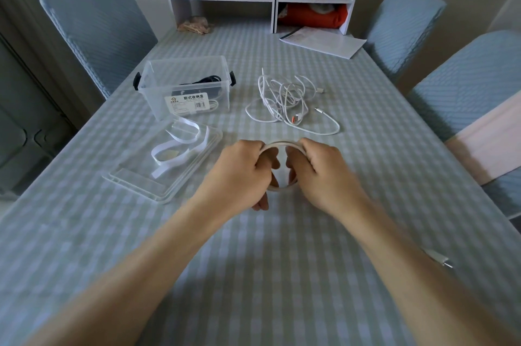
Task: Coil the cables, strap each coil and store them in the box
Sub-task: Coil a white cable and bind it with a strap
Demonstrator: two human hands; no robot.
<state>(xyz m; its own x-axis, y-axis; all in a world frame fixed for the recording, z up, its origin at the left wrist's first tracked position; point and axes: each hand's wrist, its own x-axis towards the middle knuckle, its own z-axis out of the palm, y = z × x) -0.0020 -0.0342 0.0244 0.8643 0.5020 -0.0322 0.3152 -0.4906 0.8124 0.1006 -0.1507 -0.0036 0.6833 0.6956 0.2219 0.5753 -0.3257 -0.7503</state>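
At the centre of the frame, both hands hold 1 white cable coil (282, 145) above the checked tabletop (282, 261): the left hand (242, 173) has its grip curled round the coil's left side, the right hand (318, 173) clasps its right. Above them lies a tangle of loose white cables (287, 100). Upper left stands the clear box (184, 86), its lid (166, 168) beside it carrying white straps (180, 148).

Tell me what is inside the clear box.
The clear box holds a black cable and, lower down, a white cable. The label on its front covers part of the contents, so anything behind it cannot be seen.
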